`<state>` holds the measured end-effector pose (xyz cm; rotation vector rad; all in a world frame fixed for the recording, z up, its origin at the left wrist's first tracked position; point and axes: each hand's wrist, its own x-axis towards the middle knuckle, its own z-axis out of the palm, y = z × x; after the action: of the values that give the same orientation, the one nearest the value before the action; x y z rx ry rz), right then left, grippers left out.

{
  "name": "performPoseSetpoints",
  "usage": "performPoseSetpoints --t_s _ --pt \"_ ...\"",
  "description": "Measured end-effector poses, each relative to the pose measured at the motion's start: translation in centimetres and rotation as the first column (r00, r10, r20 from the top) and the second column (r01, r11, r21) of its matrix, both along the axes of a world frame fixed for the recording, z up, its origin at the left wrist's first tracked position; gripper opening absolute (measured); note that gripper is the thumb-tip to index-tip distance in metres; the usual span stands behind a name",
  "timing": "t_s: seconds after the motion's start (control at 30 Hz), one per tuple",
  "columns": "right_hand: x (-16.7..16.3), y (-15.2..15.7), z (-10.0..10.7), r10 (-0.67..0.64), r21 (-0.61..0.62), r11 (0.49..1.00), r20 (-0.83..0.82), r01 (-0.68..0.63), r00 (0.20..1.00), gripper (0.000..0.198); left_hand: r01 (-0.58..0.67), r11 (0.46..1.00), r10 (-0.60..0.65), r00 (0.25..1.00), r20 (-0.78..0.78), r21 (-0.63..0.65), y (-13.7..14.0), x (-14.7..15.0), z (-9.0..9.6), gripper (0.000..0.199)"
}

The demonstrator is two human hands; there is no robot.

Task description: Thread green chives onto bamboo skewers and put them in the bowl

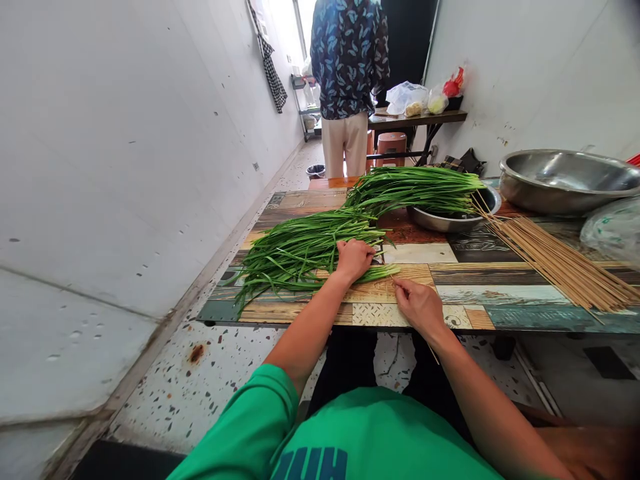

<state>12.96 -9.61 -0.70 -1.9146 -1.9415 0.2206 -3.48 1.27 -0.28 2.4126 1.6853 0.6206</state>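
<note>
My left hand (355, 260) is closed at the stem ends of a loose pile of garlic chives (295, 250) on the table. Its fingers are curled down onto some stalks. A small bunch with pale ends (380, 273) lies just below that hand, its ends pointing right. My right hand (420, 305) pinches a thin bamboo skewer (434, 353), whose tip is close to those pale ends while its other end slants down past the wrist. More chives (415, 190) rest across a small metal bowl (445, 221) farther back.
Many bamboo skewers (560, 260) lie spread at the right, some leaning on the small bowl. Behind them stand a large steel basin (570, 180) and a clear plastic bag (615, 230). A person in a patterned shirt (347, 60) stands beyond the patchwork-wood table (520, 293), beside another table (425, 120).
</note>
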Motion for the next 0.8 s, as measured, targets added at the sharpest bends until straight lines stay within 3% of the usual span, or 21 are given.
performPoseSetpoints --t_s 0.4,0.8 --pt "0.09 0.08 0.09 0.006 -0.048 0.999 -0.006 -0.007 1.0 0.035 -0.02 0.998 0.022 1.0 0.021 -0.056 -0.09 0.09 0.48 0.025" --pt "0.3 0.68 0.8 0.012 -0.108 0.994 -0.009 -0.013 1.0 0.035 0.059 0.996 -0.06 0.998 -0.009 -0.063 0.21 -0.21 0.32 0.028"
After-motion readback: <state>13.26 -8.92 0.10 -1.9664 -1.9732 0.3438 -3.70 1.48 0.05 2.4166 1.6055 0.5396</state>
